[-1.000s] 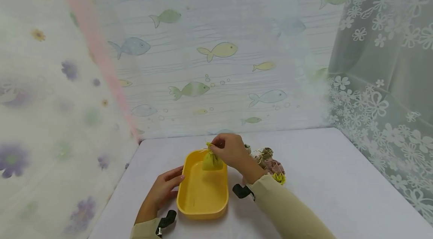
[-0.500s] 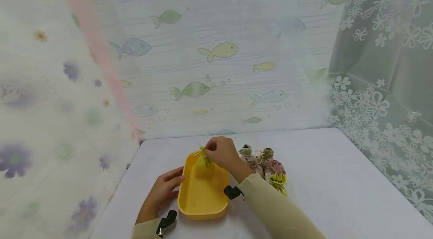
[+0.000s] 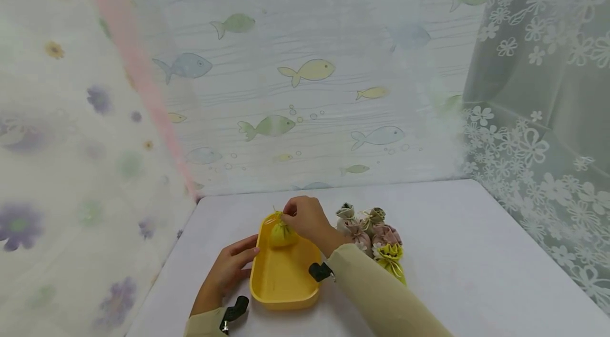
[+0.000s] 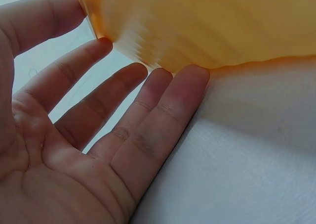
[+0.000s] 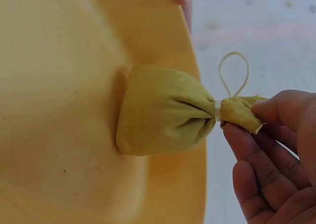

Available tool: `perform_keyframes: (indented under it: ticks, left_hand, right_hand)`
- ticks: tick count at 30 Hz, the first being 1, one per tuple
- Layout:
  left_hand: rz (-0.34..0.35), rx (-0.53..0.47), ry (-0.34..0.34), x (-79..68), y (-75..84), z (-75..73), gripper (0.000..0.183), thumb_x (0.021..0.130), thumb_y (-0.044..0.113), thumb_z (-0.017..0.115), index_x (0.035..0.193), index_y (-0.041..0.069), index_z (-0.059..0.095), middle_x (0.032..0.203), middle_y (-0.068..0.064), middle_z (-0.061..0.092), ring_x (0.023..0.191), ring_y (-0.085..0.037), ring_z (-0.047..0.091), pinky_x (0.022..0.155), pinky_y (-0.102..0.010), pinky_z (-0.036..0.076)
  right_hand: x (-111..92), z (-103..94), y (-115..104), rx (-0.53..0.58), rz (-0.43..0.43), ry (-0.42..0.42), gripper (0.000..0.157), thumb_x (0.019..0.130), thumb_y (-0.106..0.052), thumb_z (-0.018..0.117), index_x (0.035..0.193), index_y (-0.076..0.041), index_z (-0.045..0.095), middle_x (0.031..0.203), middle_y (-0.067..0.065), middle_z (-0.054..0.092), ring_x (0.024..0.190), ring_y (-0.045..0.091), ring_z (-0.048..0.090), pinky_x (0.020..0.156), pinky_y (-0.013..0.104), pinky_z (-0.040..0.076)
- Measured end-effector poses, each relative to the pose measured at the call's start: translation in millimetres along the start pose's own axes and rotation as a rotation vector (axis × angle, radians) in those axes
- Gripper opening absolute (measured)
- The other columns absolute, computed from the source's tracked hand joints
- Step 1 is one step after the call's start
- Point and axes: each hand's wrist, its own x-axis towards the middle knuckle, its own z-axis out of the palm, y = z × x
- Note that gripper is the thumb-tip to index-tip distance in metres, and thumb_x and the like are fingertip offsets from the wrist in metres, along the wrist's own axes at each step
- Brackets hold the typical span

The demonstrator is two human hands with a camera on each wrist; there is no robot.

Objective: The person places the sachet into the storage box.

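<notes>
My right hand (image 3: 308, 221) pinches the gathered neck of a small yellow drawstring pouch (image 3: 282, 236) between thumb and fingers. In the right wrist view the filled pouch (image 5: 165, 112) stands inside the far left end of a yellow plastic tray (image 3: 286, 278), its base at the tray floor. A thin cord loop sticks out beside its neck. At the tray's left side is my left hand (image 3: 230, 265). The left wrist view shows nearly straight fingers touching the outer wall of the tray (image 4: 212, 26), with the thumb at its rim.
Right of the tray, partly behind the right forearm, several small drawstring pouches (image 3: 355, 231) in beige, pink and yellow cluster together. A yellow pouch (image 3: 392, 265) lies nearest the front. White cloth covers the table (image 3: 452, 252). Patterned curtains (image 3: 305, 104) stand behind and at both sides.
My right hand has moved left with the yellow pouch and lowered it into the tray's far left end. More of the clustered pouches now show. The left hand has stayed put.
</notes>
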Motion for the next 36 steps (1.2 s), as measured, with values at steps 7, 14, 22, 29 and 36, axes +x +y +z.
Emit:
perform_keyframes:
  ticks: [7,14,22,29,36]
  left_hand:
    - [-0.018,-0.005,-0.015,2.2,0.0,-0.6,0.059,0.093,0.035,0.076,0.147,0.020,0.060,0.151,-0.009,0.058,0.127,-0.025,0.063,0.092,-0.045,0.062]
    - [-0.018,0.007,-0.002,2.5,-0.9,-1.1,0.060,0.092,0.036,0.077,0.147,0.019,0.060,0.150,-0.011,0.058,0.127,-0.026,0.064,0.091,-0.046,0.062]
    - [-0.022,-0.005,0.016,0.1,-0.6,0.6,0.059,0.093,0.035,0.077,0.147,0.018,0.060,0.150,-0.011,0.058,0.125,-0.024,0.065,0.091,-0.046,0.062]
    - [-0.023,-0.005,0.021,0.1,1.1,1.0,0.059,0.092,0.035,0.077,0.146,0.019,0.061,0.150,-0.011,0.059,0.123,-0.024,0.066,0.091,-0.045,0.062]
    - [-0.032,-0.022,0.022,-0.9,2.6,1.1,0.059,0.093,0.034,0.077,0.147,0.018,0.060,0.151,-0.011,0.058,0.125,-0.024,0.065,0.092,-0.045,0.062]
  right_hand:
    - [-1,2.1,2,-0.010,0.020,-0.034,0.007,0.096,-0.027,0.076,0.093,-0.021,0.075,0.090,-0.010,0.071,0.085,0.007,0.066,0.084,0.026,0.062]
    - [-4,0.3,2,-0.003,0.014,-0.046,0.010,0.095,-0.028,0.077,0.099,-0.019,0.075,0.097,-0.007,0.072,0.089,0.010,0.067,0.085,0.028,0.062]
    - [-14,-10.3,7,0.019,-0.025,-0.057,0.019,0.095,-0.031,0.077,0.106,-0.017,0.074,0.102,-0.004,0.071,0.091,0.012,0.067,0.080,0.028,0.062]
    - [-30,-28.8,10,0.021,-0.068,-0.044,0.027,0.094,-0.033,0.078,0.112,-0.013,0.074,0.107,0.000,0.072,0.096,0.015,0.069,0.082,0.030,0.062]
    - [-56,-48.9,15,-0.025,-0.159,0.038,0.022,0.092,-0.033,0.079,0.108,-0.018,0.074,0.107,0.000,0.073,0.096,0.016,0.070,0.080,0.030,0.061]
